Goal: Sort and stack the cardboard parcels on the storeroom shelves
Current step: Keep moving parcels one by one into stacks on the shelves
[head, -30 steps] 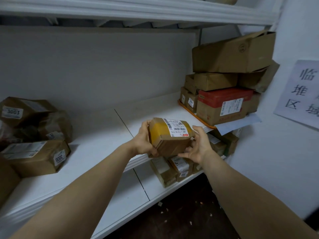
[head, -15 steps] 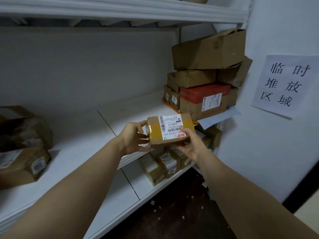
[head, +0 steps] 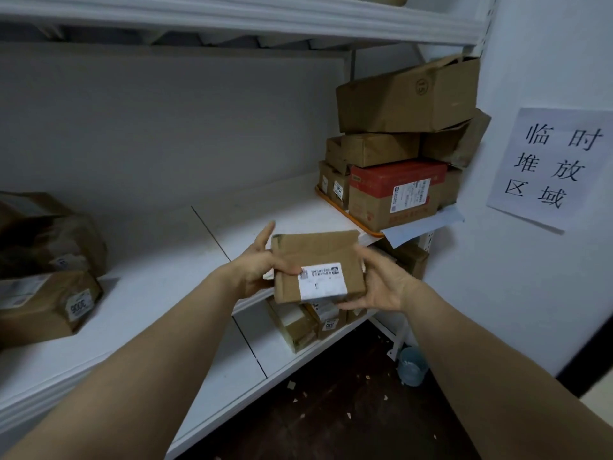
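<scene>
Brown parcels (head: 49,293) lie piled at the shelf's (head: 166,260) left end. My left hand (head: 258,265) pinches the small labelled parcel's (head: 318,260) left edge and my right hand (head: 381,283) curls round its right edge, holding it at the shelf's front edge. A taller stack (head: 398,154) stands further right.

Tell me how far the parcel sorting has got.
Done: a stack of boxes stands at the right end of the middle shelf. In hand: the left hand and right hand hold one small parcel before the shelf edge, not yet placed. Left: loose parcels at the shelf's left end and lower-shelf parcels look unsorted.
</scene>
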